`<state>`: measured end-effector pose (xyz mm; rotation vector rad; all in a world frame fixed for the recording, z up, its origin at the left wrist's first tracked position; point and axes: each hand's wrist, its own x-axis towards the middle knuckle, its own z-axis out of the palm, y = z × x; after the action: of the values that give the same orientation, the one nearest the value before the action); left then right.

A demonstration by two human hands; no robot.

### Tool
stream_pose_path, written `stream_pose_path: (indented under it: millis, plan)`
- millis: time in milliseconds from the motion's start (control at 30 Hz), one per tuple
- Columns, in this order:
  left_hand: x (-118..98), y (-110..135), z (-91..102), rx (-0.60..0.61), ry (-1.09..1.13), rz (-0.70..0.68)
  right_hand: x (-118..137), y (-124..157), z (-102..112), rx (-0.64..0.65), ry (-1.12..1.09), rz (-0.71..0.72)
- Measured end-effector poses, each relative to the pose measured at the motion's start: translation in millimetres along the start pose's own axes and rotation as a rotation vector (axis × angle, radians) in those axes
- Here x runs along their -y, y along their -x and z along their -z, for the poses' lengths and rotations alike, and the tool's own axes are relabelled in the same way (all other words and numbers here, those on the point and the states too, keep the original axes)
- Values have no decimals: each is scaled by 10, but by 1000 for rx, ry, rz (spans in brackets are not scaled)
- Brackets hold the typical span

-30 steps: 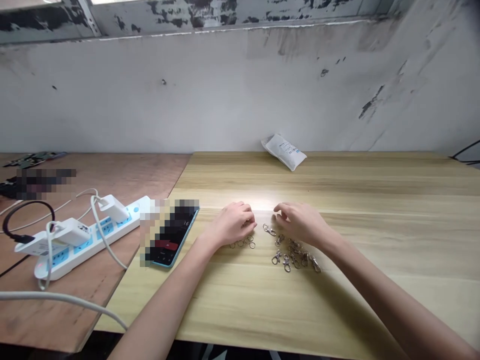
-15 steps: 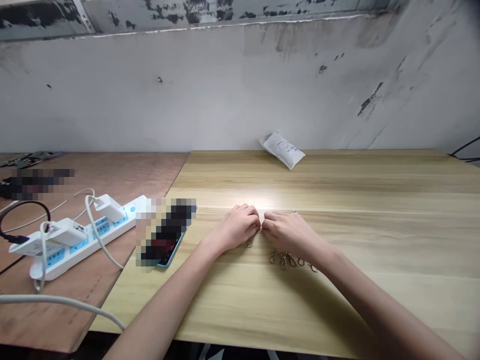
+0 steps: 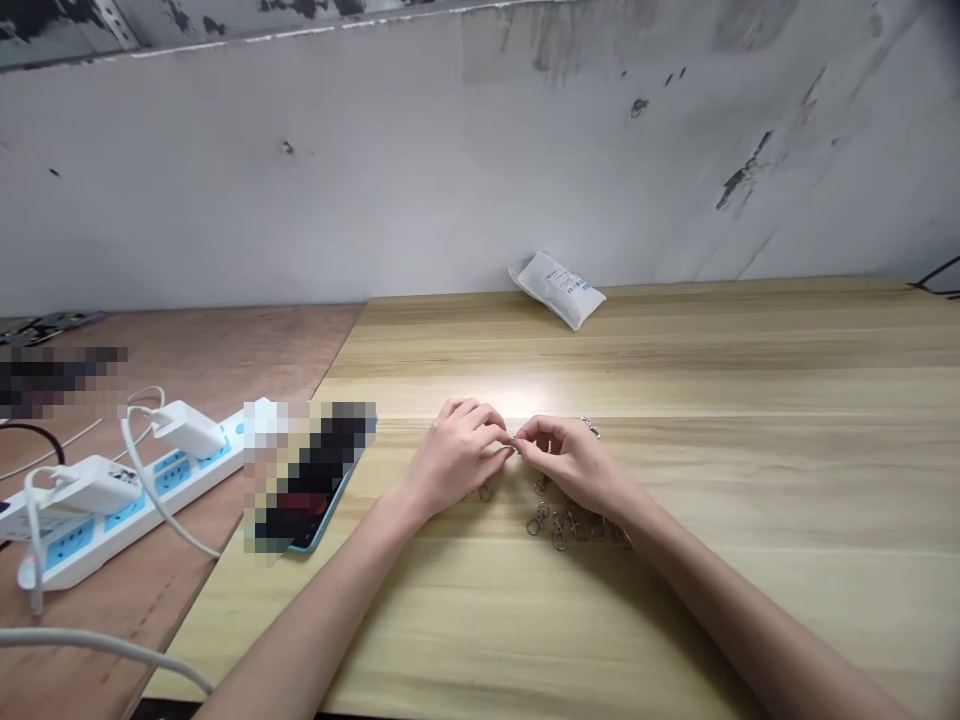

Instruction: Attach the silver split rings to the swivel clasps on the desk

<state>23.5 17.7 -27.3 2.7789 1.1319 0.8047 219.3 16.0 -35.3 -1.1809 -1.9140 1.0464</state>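
My left hand (image 3: 461, 450) and my right hand (image 3: 566, 455) meet above the wooden tabletop, thumb and fingertips of each pinched. Between them shows a small silvery metal piece (image 3: 513, 441), mostly covered by the fingers; its kind cannot be made out. Several metal key ring clasps (image 3: 559, 530) lie in a loose group below my right hand, some hidden under the wrist. A metal ring (image 3: 485, 492) lies on the table just under my left hand. Another metal clasp (image 3: 590, 427) sits behind my right hand.
A phone (image 3: 322, 500), partly pixelated, lies left of my left arm. Further left, a white power strip (image 3: 172, 480) with plugged-in chargers and cables rests on a reddish board (image 3: 300, 345). A white plastic packet (image 3: 559, 288) lies at the back, near the wall.
Both hands have lifted slightly and their fingers have turned, so the small metal piece between the fingertips now shows. The view has shifted a little.
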Motion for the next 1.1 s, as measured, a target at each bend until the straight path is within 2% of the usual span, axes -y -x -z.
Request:
stream_pose_path:
  millis: [200,533,733,933,1100]
  plan:
    - [-37,-23,28,-80,104,74,22,1,-3,-26,-193,-23]
    - [-45,-36,43,-153,112,58,56,17,22,6,-355,-77]
    - [-55,-41,73,-182,92,56,56,18,63,-45,-352,-76]
    - [-35,-40,75,-174,70,55,35,35,26,23,-270,-4]
    - [-29,-41,68,-167,110,80,22,42,-6,-15,-209,42]
